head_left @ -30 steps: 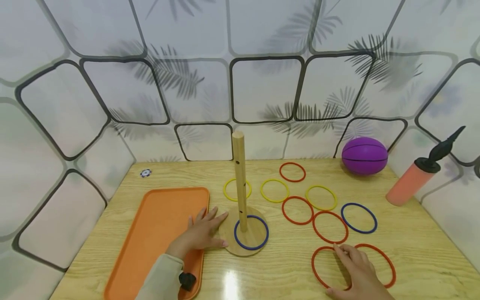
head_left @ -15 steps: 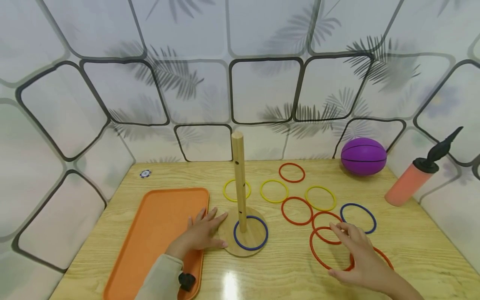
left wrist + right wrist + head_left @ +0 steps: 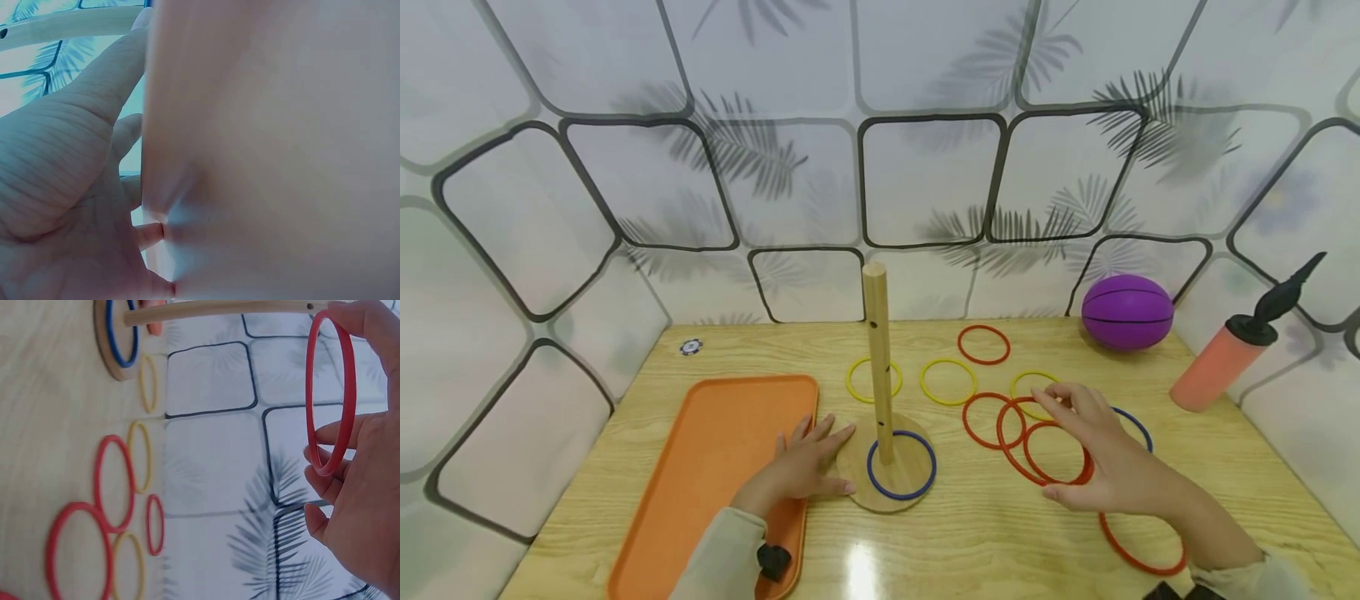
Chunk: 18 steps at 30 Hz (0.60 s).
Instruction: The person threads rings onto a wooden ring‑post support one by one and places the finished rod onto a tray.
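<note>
A: Quick, biggest first. How's it best handled?

B: Worktop [image 3: 970, 542]: loose rings [image 3: 50, 556] lie centre to right, so leave clearance above them. Post [image 3: 880, 358], centre: left hand [image 3: 797, 471] has fingers spread, index and thumb at the left edge of the base [image 3: 906, 471], gripping nothing. I'd press lightly there so nothing rocks. Right hand [image 3: 1105, 462], to the right: half spread, thumb and fingertips pinching opposite sides of a red ring [image 3: 350, 394]. Ring's raised above the worktop, right of the post.

A: Grip okay?

B: Looks it. I'd hold the ring fairly level and squeeze gently; too hard might bow it.

A: Materials?

B: Worktop: pale wood grain, glare at the near side. Tray [image 3: 730, 450], left: orange, smooth, likely plastic, rounded corners. Post: plain wood, straight, round, dark spots; base a flat disc. Pump [image 3: 1217, 367], far right: salmon cylinder, black top. Ball [image 3: 1127, 312], far right: purple, black lines. Rings: thin, smooth, plastic-looking; red, yellow, blue. One blue ring [image 3: 934, 468] circles the post's foot. Chip [image 3: 691, 347], far left: flat, round, patterned edge.
</note>
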Available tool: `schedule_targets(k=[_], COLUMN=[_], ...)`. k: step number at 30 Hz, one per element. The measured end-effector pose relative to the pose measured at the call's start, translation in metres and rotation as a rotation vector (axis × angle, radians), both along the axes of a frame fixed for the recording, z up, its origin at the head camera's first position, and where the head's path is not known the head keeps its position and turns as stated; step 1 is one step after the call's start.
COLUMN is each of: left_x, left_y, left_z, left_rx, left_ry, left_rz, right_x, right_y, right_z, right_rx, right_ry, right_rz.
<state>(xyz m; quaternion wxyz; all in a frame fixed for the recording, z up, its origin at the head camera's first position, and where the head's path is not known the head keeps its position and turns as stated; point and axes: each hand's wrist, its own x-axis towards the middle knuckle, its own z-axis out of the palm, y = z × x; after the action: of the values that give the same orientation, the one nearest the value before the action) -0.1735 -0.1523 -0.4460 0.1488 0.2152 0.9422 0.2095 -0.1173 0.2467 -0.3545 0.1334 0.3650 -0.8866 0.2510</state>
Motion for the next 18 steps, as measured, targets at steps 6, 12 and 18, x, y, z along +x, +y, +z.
schedule_targets(k=[6, 12, 18], left_x=[0.0, 0.001, 0.001], left_y=[0.0, 0.001, 0.001], left_z=[0.002, 0.003, 0.003], left_rx=[-0.01, -0.007, -0.003], left_ry=[-0.008, -0.021, -0.019], left_rz=[0.001, 0.011, 0.007], right_x=[-0.017, -0.028, -0.038], right_y=[-0.008, -0.012, -0.017], right_z=[0.025, 0.046, 0.06], right_rx=[0.022, 0.029, 0.002], right_ry=[-0.019, -0.036, -0.008], right_rz=[0.05, 0.104, 0.184])
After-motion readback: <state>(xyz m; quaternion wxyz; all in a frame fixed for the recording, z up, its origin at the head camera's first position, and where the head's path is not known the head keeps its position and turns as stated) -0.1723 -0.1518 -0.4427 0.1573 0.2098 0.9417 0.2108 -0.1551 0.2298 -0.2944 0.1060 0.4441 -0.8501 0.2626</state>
